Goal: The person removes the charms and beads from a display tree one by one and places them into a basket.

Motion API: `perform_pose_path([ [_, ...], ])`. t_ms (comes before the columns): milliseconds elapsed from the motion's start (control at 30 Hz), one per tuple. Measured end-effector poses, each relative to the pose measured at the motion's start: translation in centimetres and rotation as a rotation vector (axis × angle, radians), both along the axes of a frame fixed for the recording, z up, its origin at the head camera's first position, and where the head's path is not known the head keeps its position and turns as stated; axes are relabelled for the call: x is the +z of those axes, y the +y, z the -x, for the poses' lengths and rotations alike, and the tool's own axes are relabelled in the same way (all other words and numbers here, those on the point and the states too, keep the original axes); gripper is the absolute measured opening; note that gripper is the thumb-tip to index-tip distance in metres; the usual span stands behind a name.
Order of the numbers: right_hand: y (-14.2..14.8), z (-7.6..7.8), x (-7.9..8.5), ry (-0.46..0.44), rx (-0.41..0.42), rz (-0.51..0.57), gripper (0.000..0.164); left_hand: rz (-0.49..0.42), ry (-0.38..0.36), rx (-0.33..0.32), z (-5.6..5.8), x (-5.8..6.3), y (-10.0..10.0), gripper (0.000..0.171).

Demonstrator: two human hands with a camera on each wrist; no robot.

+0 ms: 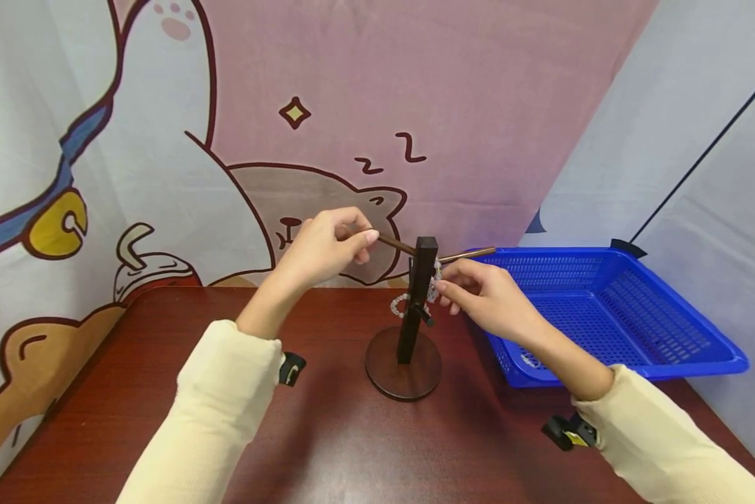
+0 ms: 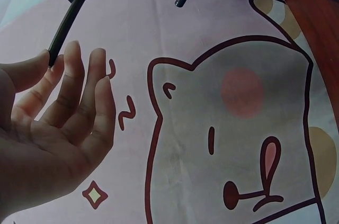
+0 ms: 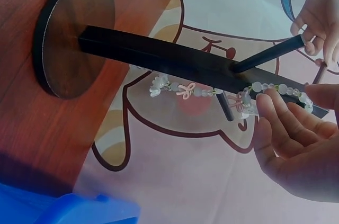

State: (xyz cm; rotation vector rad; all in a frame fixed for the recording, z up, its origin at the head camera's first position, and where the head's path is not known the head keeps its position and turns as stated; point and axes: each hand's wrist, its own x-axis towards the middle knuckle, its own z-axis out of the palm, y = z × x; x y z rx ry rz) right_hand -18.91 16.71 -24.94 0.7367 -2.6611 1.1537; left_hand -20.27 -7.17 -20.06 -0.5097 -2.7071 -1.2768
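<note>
A dark wooden stand (image 1: pixel 407 339) with a round base and several pegs stands upright on the table. My left hand (image 1: pixel 327 241) pinches the tip of its upper left peg (image 2: pixel 69 25) between thumb and index finger, the other fingers loosely spread. Beside the post's right side, my right hand (image 1: pixel 487 294) holds a bracelet of clear and pale beads (image 3: pixel 283 89) between thumb and fingers; a pink bow charm shows on it. Another beaded bracelet (image 1: pixel 398 306), with a pink bow and a white flower charm in the right wrist view, hangs lower on the stand.
A blue plastic basket (image 1: pixel 611 367) sits at the right of the reddish-brown table (image 1: pixel 327 448), close to my right forearm. Behind the table hangs a cloth with cartoon animals (image 1: pixel 478 105). A bare peg (image 1: pixel 478 253) points right from the post's upper part.
</note>
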Motion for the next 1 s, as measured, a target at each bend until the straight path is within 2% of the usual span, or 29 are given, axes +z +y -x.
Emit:
perform_pose_path([
  [500, -0.33, 0.13, -0.2, 0.034, 0.04, 0.014, 0.007, -0.01, 0.005, 0.005, 0.05, -0.11, 0.08, 0.012],
  [767, -0.26, 0.18, 0.01, 0.065, 0.035, 0.002, 0.007, -0.023, 0.007, 0.002, 0.0, -0.24, 0.07, 0.012],
  [1000, -0.11, 0.19, 0.11, 0.056, 0.029, 0.03, 0.007, -0.033, 0.019, -0.003, 0.05, -0.39, 0.08, 0.012],
])
